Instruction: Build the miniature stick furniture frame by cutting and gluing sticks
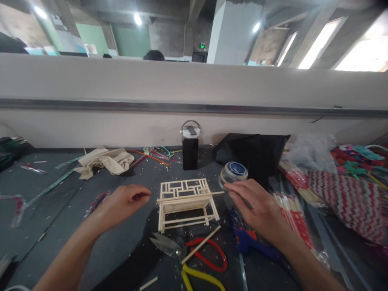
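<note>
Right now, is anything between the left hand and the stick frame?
Nothing visible stands between the left hand and the frame; the scissors lie lower in the view, outside that gap.

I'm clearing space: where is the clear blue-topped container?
In the head view, the container sits right of centre, just beyond the right hand, beside the black material.
</note>
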The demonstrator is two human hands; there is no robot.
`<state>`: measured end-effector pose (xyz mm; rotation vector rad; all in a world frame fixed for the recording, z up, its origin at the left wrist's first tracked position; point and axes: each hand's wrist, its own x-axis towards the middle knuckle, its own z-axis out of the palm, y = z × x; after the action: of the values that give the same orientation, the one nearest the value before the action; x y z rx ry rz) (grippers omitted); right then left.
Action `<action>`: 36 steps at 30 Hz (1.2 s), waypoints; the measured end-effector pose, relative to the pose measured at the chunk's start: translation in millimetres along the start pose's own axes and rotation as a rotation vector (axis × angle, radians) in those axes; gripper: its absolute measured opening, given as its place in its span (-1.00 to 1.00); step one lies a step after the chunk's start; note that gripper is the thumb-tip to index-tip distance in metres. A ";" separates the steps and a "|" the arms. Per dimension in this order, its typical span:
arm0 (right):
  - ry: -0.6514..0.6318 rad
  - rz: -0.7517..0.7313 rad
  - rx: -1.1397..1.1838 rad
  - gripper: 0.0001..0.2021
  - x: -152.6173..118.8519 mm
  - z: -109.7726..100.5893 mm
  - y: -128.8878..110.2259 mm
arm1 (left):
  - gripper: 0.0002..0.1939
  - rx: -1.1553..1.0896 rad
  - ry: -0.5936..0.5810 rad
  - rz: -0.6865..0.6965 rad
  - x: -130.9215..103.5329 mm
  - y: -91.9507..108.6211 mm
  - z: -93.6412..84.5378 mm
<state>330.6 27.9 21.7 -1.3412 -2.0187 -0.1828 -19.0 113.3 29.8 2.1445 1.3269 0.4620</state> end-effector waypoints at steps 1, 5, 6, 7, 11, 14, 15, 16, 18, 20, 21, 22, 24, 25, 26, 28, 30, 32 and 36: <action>-0.025 0.052 0.039 -0.80 -2.0 -3.1 -2.9 | -0.71 -0.040 0.011 -0.015 0.4 -3.8 2.5; -0.258 0.295 0.217 -0.80 -11.5 -6.7 -10.6 | -0.60 -0.232 0.040 -0.092 -2.6 -14.6 15.3; -0.324 0.356 0.272 -0.79 -13.5 -5.4 -11.6 | -0.58 -0.279 0.046 -0.108 -4.7 -15.8 18.7; -0.380 0.415 0.333 -0.77 -15.2 -3.5 -12.5 | -0.56 -0.326 0.049 -0.116 -7.3 -16.6 22.0; -0.473 0.639 0.596 -0.61 -18.2 7.7 -18.3 | -0.51 -0.495 -0.002 -0.084 -16.9 -18.6 37.0; -0.442 0.715 0.719 -0.57 -16.1 15.5 -26.1 | -0.50 -0.592 -0.058 -0.046 -18.8 -20.3 49.0; -0.424 0.720 0.738 -0.58 -14.8 17.5 -28.9 | -0.49 -0.620 -0.061 -0.039 -18.5 -20.6 52.7; -0.402 0.721 0.753 -0.58 -13.6 19.1 -31.7 | -0.49 -0.645 -0.056 -0.035 -17.8 -20.7 56.2; -0.356 0.723 0.779 -0.60 -11.6 21.5 -36.7 | -0.48 -0.676 -0.028 -0.027 -16.1 -20.4 62.8; -0.322 0.720 0.807 -0.61 -11.1 23.0 -41.0 | -0.47 -0.689 0.009 -0.015 -14.6 -19.9 69.7; -0.310 0.717 0.821 -0.62 -11.6 23.6 -42.9 | -0.47 -0.692 0.036 -0.013 -14.2 -19.8 73.4; -0.301 0.715 0.834 -0.62 -12.5 24.0 -44.6 | -0.48 -0.692 0.069 -0.013 -14.1 -19.6 77.3; -0.293 0.709 0.854 -0.62 -15.4 24.8 -47.7 | -0.54 -0.686 0.151 -0.025 -15.0 -19.0 84.3; -0.290 0.706 0.858 -0.62 -17.1 24.9 -49.2 | -0.59 -0.678 0.190 -0.032 -15.9 -18.4 87.0; -0.282 0.704 0.857 -0.62 -18.8 24.9 -50.7 | -0.64 -0.667 0.224 -0.036 -17.2 -17.4 88.7; -0.264 0.698 0.853 -0.63 -21.7 24.3 -53.6 | -0.70 -0.644 0.268 -0.043 -20.3 -13.7 89.0; -0.231 0.678 0.860 -0.65 -23.0 22.3 -56.9 | -0.73 -0.619 0.314 -0.051 -23.5 -7.9 85.6; -0.187 0.644 0.874 -0.69 -22.3 18.6 -61.0 | -0.74 -0.605 0.383 -0.052 -25.9 -0.5 80.6; -0.074 0.528 0.852 -0.77 -16.2 6.2 -70.1 | -0.73 -0.714 0.522 -0.036 -26.2 16.4 72.1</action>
<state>271.4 -13.3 24.7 -1.2314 -1.4287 0.8747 21.0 63.7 -15.8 1.4432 1.1939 1.3204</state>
